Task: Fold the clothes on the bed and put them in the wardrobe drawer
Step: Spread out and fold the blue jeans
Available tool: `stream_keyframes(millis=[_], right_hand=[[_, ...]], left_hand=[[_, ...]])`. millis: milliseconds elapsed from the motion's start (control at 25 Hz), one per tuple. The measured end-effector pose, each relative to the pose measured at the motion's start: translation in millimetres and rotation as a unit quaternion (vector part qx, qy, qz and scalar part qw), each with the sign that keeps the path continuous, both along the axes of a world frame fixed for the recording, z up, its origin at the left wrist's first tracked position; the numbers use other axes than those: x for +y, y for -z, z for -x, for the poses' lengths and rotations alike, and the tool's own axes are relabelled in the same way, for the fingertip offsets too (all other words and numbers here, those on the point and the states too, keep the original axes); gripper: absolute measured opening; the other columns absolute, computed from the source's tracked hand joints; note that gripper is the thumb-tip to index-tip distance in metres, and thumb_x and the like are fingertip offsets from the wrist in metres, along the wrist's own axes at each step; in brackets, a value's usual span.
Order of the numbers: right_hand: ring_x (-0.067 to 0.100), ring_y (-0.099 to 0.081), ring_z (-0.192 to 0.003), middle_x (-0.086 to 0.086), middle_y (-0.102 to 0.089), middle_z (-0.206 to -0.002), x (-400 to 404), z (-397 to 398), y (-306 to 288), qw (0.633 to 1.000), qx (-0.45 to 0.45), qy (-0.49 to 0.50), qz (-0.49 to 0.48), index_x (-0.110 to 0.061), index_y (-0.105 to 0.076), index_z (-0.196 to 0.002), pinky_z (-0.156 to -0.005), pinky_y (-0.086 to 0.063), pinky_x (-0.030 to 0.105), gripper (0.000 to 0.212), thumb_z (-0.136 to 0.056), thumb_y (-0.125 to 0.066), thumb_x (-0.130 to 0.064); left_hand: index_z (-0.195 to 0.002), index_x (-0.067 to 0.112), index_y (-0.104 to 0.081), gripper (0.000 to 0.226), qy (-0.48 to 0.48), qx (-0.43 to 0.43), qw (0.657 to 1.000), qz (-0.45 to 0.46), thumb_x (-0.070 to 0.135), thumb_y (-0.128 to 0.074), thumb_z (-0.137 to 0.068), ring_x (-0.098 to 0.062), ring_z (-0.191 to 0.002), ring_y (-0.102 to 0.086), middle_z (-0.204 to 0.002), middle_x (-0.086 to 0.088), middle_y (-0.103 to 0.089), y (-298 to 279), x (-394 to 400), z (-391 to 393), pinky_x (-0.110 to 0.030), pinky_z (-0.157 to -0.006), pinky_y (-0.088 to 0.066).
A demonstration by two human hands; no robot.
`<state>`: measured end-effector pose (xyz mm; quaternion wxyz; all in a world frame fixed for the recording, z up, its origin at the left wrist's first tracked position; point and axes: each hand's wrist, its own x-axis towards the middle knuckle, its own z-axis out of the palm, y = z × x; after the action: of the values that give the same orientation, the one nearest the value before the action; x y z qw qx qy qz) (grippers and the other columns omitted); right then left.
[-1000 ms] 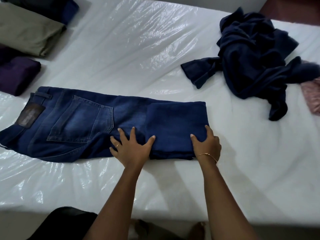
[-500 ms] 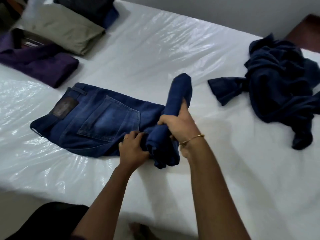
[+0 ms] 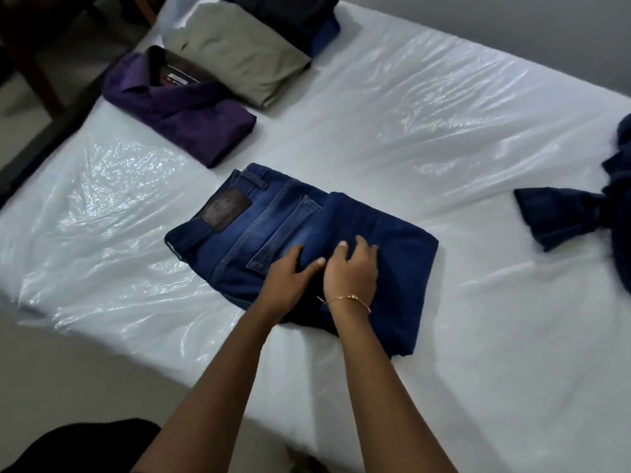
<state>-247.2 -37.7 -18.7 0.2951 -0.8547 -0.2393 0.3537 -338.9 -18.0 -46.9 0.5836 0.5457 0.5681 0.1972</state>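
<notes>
Folded blue jeans (image 3: pixel 246 230) lie in the middle of the bed (image 3: pixel 409 107), which is wrapped in clear plastic. The leg part is folded over onto the seat, covering the right half. My left hand (image 3: pixel 290 281) rests flat on the jeans near the back pocket, fingers straight. My right hand (image 3: pixel 351 271), with a gold bracelet at the wrist, presses on the folded leg part right beside it, fingers relaxed. An unfolded dark navy garment (image 3: pixel 573 216) lies crumpled at the bed's right edge.
Folded clothes sit at the bed's far left: a purple shirt (image 3: pixel 181 110), a beige garment (image 3: pixel 242 59) and a dark stack (image 3: pixel 293 15) behind it. A dark wooden furniture leg (image 3: pixel 34 63) stands left of the bed. The bed's near edge runs below my forearms.
Both hands lifted the folded leg section and laid it over the seat of the jeans. They now lie flat on top. The view has swung left.
</notes>
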Motion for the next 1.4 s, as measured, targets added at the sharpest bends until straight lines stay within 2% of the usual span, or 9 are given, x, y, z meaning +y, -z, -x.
stream_keyframes(millis=[200, 400, 560, 760, 880, 1000, 1120, 1280, 1400], right_hand=[[0.026, -0.017, -0.137, 0.005, 0.001, -0.158, -31, -20, 35, 0.953, -0.255, -0.104, 0.127, -0.030, -0.025, -0.147, -0.102, -0.018, 0.048, 0.054, -0.096, -0.038, -0.042], [0.029, 0.001, -0.142, -0.007, 0.011, -0.157, -31, -37, 36, 0.946, -0.233, -0.129, 0.186, -0.047, -0.012, -0.145, -0.108, -0.012, 0.059, 0.056, -0.094, -0.034, -0.054], [0.033, -0.003, -0.141, -0.006, 0.014, -0.156, -40, -52, 34, 0.950, -0.214, -0.121, 0.191, -0.048, -0.004, -0.145, -0.106, -0.026, 0.054, 0.063, -0.093, -0.039, -0.052], [0.034, -0.046, -0.115, 0.011, -0.035, -0.140, -46, -86, 32, 0.982, -0.013, 0.141, 0.125, -0.025, -0.024, -0.144, -0.093, -0.045, 0.043, 0.084, -0.077, -0.069, -0.046], [0.029, -0.057, -0.099, 0.010, -0.057, -0.122, -48, -109, 17, 0.951, 0.199, 0.237, 0.021, -0.016, -0.048, -0.122, -0.083, -0.051, 0.040, 0.051, -0.078, -0.071, -0.028], [0.029, -0.063, -0.094, 0.007, -0.065, -0.110, -35, -101, -15, 0.915, 0.323, 0.224, -0.088, -0.020, -0.055, -0.115, -0.075, -0.055, 0.039, 0.036, -0.081, -0.063, -0.015], [0.024, -0.065, -0.091, 0.005, -0.068, -0.105, 5, -60, -48, 0.914, 0.337, 0.145, -0.172, -0.025, -0.053, -0.124, -0.079, -0.055, 0.040, 0.047, -0.080, -0.059, -0.008], [0.025, -0.049, -0.123, 0.009, -0.036, -0.148, 73, 6, -63, 0.974, 0.203, -0.007, -0.104, -0.033, -0.016, -0.148, -0.102, -0.042, 0.039, 0.096, -0.064, -0.062, -0.035], [0.031, -0.036, -0.133, 0.010, 0.012, -0.157, 107, 69, -62, 0.989, 0.092, -0.113, -0.015, -0.026, 0.004, -0.150, -0.104, -0.031, 0.030, 0.090, -0.084, -0.057, -0.032]], left_hand=[[-0.124, 0.014, -0.051, 0.032, 0.082, 0.127, 0.979, -0.137, 0.022, -0.054, -0.093, -0.027, -0.107, -0.060, -0.115, -0.002, -0.062, 17, 5, -14, -0.038, -0.085, -0.049], [-0.134, 0.007, -0.048, 0.066, 0.254, 0.332, 0.826, -0.378, 0.037, -0.022, -0.082, -0.033, -0.140, -0.026, -0.151, -0.012, -0.032, 9, 5, -48, -0.049, -0.110, -0.024], [-0.151, 0.019, -0.003, 0.093, 0.308, 0.328, 0.842, -0.298, 0.072, -0.002, -0.075, -0.020, -0.139, 0.026, -0.153, 0.005, 0.019, 34, 8, -45, -0.040, -0.114, 0.014], [-0.149, 0.029, 0.006, 0.106, 0.337, 0.324, 0.844, -0.262, 0.086, -0.014, -0.061, -0.023, -0.142, 0.022, -0.148, 0.013, 0.026, 39, 17, -42, -0.040, -0.115, 0.011], [-0.149, 0.032, 0.001, 0.111, 0.328, 0.304, 0.863, -0.236, 0.088, -0.018, -0.055, -0.017, -0.144, 0.016, -0.154, 0.015, 0.015, 33, 23, -45, -0.037, -0.116, 0.006], [-0.148, 0.035, -0.015, 0.093, 0.285, 0.189, 0.932, -0.122, 0.078, -0.042, -0.071, -0.008, -0.144, 0.007, -0.156, 0.019, -0.002, 22, 35, -37, -0.034, -0.116, -0.003], [-0.144, 0.028, -0.026, 0.055, 0.243, 0.019, 0.969, 0.029, 0.032, -0.050, -0.095, -0.014, -0.146, -0.004, -0.156, 0.009, -0.015, -6, 46, -23, -0.030, -0.116, -0.009], [-0.138, 0.000, -0.036, 0.041, 0.153, -0.091, 0.967, 0.183, 0.017, -0.031, -0.101, -0.031, -0.134, -0.037, -0.142, -0.016, -0.039, -38, 71, 35, -0.030, -0.095, -0.036], [-0.136, 0.002, -0.041, 0.040, 0.002, -0.112, 0.966, 0.231, 0.017, -0.042, -0.099, -0.022, -0.114, -0.056, -0.126, -0.011, -0.055, -37, 108, 92, -0.017, -0.077, -0.042]])
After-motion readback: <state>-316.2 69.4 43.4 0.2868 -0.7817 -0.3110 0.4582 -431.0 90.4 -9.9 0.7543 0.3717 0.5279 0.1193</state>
